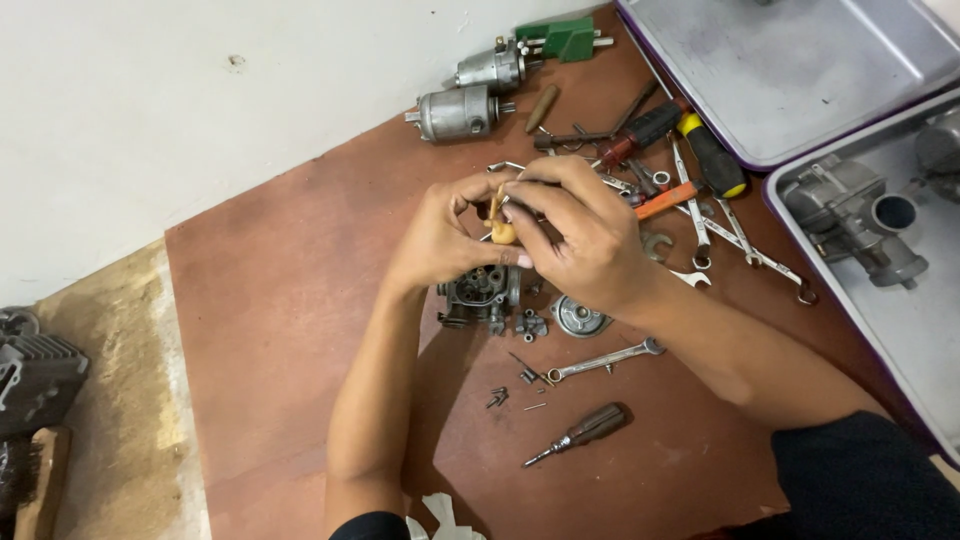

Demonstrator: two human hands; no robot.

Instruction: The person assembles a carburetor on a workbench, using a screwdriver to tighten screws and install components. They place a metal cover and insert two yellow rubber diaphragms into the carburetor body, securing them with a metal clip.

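Small tan part (501,228) pinched between left hand (440,240) and right hand (585,235).

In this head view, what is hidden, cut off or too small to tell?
- Small tan part: mostly covered by the fingers of left hand and right hand.
- Carburetor: top hidden under both hands.
- Engine block: cut by left edge.
- Tiny screws: too small to tell apart.

You held both hands together over the middle of the brown board, forearms reaching in from its near edge. Your left hand (440,240) was curled, its fingers pinched toward the right. Your right hand (580,235) lay knuckles up, wrist bent, its fingertips (515,212) closed against the left hand's.
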